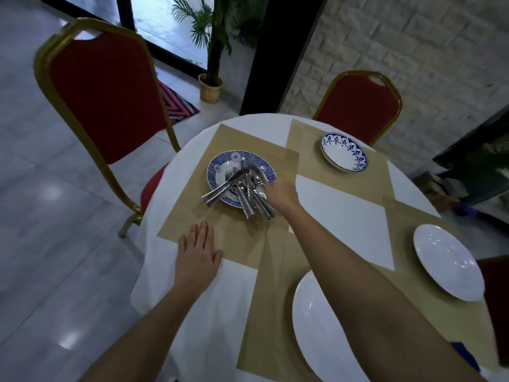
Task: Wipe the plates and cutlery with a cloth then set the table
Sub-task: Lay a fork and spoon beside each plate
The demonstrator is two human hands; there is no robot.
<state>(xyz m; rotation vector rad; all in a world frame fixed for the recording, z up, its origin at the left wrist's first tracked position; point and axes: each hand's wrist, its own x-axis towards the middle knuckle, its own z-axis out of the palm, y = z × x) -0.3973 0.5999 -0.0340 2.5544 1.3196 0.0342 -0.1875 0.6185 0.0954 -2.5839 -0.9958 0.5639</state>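
A blue patterned plate [220, 166] sits on a tan placemat [192, 216] at the round table's left side. A pile of silver cutlery [242, 191] lies across it, handles pointing toward me. My right hand [281, 193] is at the plate's right rim, fingers curled around the cutlery handles. My left hand [197, 252] lies flat, fingers apart, on the near corner of the placemat. A blue-rimmed bowl plate [344, 151] stands at the far side. Two plain white plates are nearer: one to the right [449, 261], one at the bottom [322, 329]. No cloth is visible.
The table has a white tablecloth [344, 213] with several tan placemats. A red chair with a gold frame [104, 100] stands at the left, another [358, 106] behind the table. A potted palm [210, 86] and a black pillar [270, 51] stand beyond.
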